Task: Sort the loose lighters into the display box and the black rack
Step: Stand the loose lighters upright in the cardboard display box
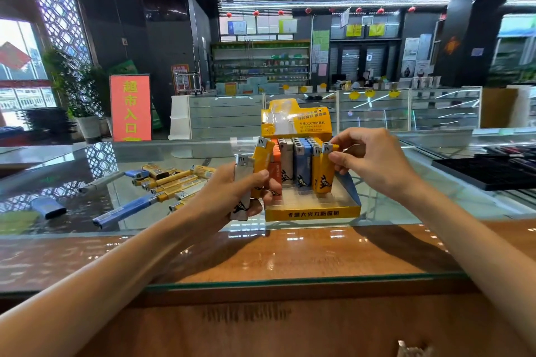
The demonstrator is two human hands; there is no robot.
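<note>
Left hand point(240, 194) with perhaps two lighters point(243, 166), right hand point(374, 162) on yellow lighter point(324, 174).

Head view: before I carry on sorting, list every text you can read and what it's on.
"超市入口": red floor sign.
"卡堪大火力防風机", as best I can read: display box front strip.
Its header card: small lines, unreadable.
Logos on white lighter, yellow lighter: too small.
Labels on loose lighters, wall posters: blurred.

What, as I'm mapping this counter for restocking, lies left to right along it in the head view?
Across the counter: short blue lighter lying flat → long blue lighter → pile of long yellow lighters → left hand gripping a white lighter → yellow cardboard display box → right hand pinching a yellow lighter → black rack.
</note>
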